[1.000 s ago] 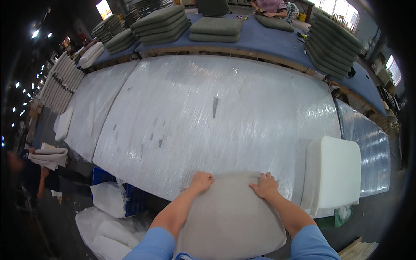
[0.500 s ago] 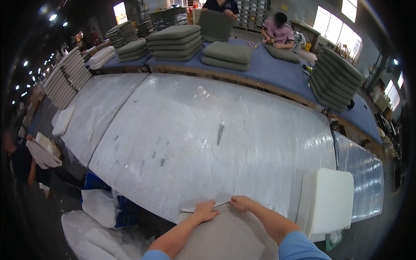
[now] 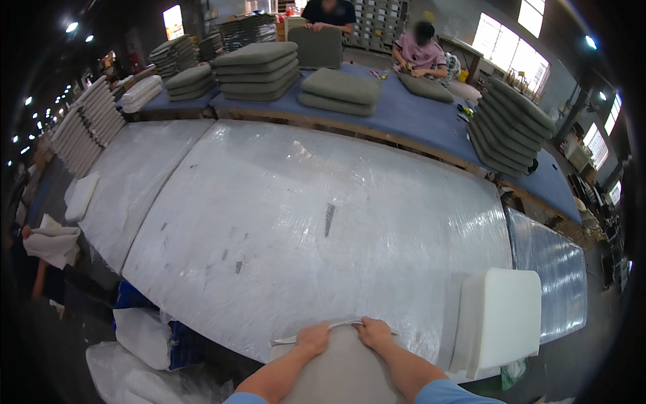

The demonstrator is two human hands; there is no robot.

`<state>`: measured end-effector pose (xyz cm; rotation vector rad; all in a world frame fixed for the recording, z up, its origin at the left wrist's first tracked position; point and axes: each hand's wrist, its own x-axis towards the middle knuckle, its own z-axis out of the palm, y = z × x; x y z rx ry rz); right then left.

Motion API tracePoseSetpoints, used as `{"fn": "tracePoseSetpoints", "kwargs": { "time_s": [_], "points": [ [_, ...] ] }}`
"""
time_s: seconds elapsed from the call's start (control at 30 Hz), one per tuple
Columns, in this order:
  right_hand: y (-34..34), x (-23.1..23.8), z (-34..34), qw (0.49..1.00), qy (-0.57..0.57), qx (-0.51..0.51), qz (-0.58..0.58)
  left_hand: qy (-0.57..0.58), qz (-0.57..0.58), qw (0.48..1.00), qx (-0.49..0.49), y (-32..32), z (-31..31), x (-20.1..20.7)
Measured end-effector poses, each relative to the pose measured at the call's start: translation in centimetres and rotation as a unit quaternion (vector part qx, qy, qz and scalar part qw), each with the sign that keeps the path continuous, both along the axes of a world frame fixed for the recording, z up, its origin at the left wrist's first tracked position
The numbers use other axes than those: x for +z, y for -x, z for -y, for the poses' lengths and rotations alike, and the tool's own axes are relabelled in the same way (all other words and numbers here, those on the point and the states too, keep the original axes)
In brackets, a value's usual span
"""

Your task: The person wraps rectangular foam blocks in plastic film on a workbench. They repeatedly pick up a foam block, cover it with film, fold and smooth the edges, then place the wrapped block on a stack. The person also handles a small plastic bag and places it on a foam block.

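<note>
A light grey fabric cover [image 3: 350,367] lies at the near edge of the plastic-wrapped table, its rounded shape filling the space between my forearms. My left hand [image 3: 313,339] is closed on the cover's far edge, left of its middle. Gripping the same pale folded edge a short way to the right is my right hand [image 3: 374,332], fingers curled over it. Whatever lies inside the cover is hidden. To the right of my right arm stand white foam seat pads [image 3: 508,316], stacked at the table's near right corner.
The table [image 3: 269,202] has shiny plastic film over it. Behind it, a blue worktable [image 3: 410,121] carries stacked grey-green cushions [image 3: 259,71]; two people work there. At lower left sit a blue crate [image 3: 185,347] and plastic-wrapped white bundles [image 3: 134,374]. Another person at far left holds pale fabric [image 3: 54,242].
My left hand has closed on the cover's edge, where its fingers were stretched out before. The right hand still grips the edge, a little lower. The whole view has shifted slightly.
</note>
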<state>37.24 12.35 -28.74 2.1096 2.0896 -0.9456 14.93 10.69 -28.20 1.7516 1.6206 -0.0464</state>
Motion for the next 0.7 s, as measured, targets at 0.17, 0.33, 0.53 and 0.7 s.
{"fn": "tracePoseSetpoints", "kwargs": {
  "time_s": [0.17,0.33,0.53,0.7],
  "points": [
    [0.6,-1.5,-0.6,0.999,0.023,-0.02,0.011,0.033,-0.005,0.999,0.01,0.0,-0.4,-2.6],
    [0.8,-2.7,-1.5,0.998,0.055,-0.006,0.016,0.051,-0.021,0.998,0.0,-0.2,-0.9,-4.1],
    [0.7,-3.8,-3.1,0.993,0.112,0.027,0.029,0.002,0.008,1.0,-0.01,0.9,-0.9,-5.4],
    [-2.5,-1.8,-5.5,0.967,0.197,0.136,0.092,0.061,-0.056,0.992,-0.091,5.4,-0.9,-3.7]
  ]
}}
